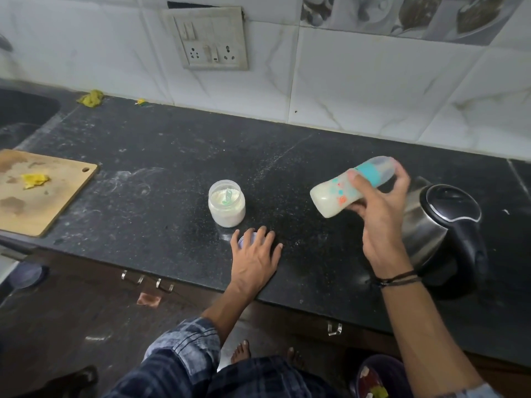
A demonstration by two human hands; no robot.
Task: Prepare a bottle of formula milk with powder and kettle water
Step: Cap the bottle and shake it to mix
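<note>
Black stone counter (172,156) runs below white wall tiles, a sink cut off at far left beside a cutting board (40,191). Mid-counter stands an open powder jar (227,203), scoop inside. Just in front, the left hand (254,259) lies flat, fingers spread, half hiding a lid (244,239). The right hand (379,214) wraps the milky bottle (339,193), tilted almost sideways, base left, blurred cap right, partly blocking the kettle (442,234).

There is a single view, taken from the person's head, looking forward and steeply down over the black tabletop (178,156) toward the tiled wall (359,81) behind it. It sits close, at arm's reach, with wide-angle bending at the edges. The lower frame takes in the person's own legs, bare feet and the floor (71,311).
</note>
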